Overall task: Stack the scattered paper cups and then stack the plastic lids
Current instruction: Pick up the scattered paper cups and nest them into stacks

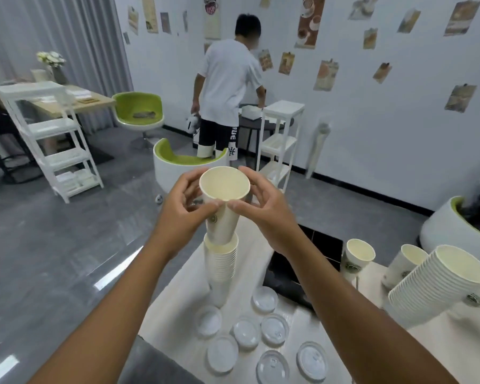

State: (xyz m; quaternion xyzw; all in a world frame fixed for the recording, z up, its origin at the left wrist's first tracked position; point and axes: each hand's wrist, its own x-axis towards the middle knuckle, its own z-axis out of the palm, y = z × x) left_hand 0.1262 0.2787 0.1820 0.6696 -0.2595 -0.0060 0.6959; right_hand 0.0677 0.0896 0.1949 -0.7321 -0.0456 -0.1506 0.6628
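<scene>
Paper cup (224,200), centre of frame: upright, its base seated partway into the top of the tall cup stack (221,261) standing on the white table (178,295). Left hand (186,209) and right hand (261,206) both pinch the cup just under its rim, fingers curled round it. Clear plastic lids (247,331) lie scattered singly at lower centre. A second cup stack (435,284) leans at lower right, two single cups (356,259) beside it.
</scene>
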